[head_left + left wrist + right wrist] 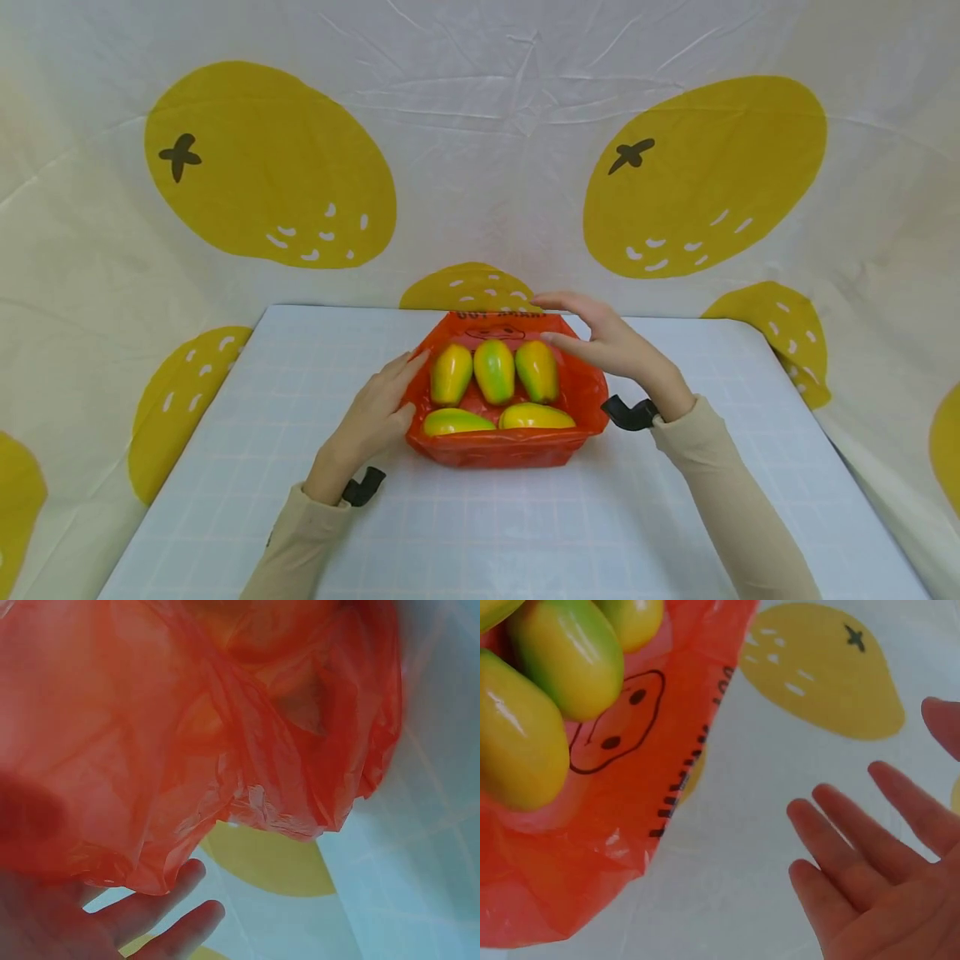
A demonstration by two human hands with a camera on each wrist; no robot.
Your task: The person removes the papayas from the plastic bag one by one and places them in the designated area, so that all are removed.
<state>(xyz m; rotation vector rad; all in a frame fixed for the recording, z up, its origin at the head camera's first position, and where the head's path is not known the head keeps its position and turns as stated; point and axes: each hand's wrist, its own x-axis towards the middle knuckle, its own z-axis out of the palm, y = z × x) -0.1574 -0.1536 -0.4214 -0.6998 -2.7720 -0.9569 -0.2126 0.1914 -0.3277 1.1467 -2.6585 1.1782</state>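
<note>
A red plastic bag [495, 454] stands with its mouth wide on the table, printed with a face and dark letters. Inside it, three yellow-green mangoes [494, 372] lean side by side at the back, and two more mangoes [537, 416] lie across the front. My left hand [375, 408] rests along the bag's left side, its fingers extended; in the left wrist view the fingertips show past the red film. Over the bag's right rim, my right hand [607, 337] hovers with fingers spread and nothing in it. The right wrist view shows that palm [885, 900] apart from the bag.
The bag sits toward the far side of a pale table [495, 533] with a faint grid. Behind and around it hangs a white cloth [480, 192] with large yellow fruit prints. A dark strap [630, 412] is on the right wrist, another strap [364, 486] on the left.
</note>
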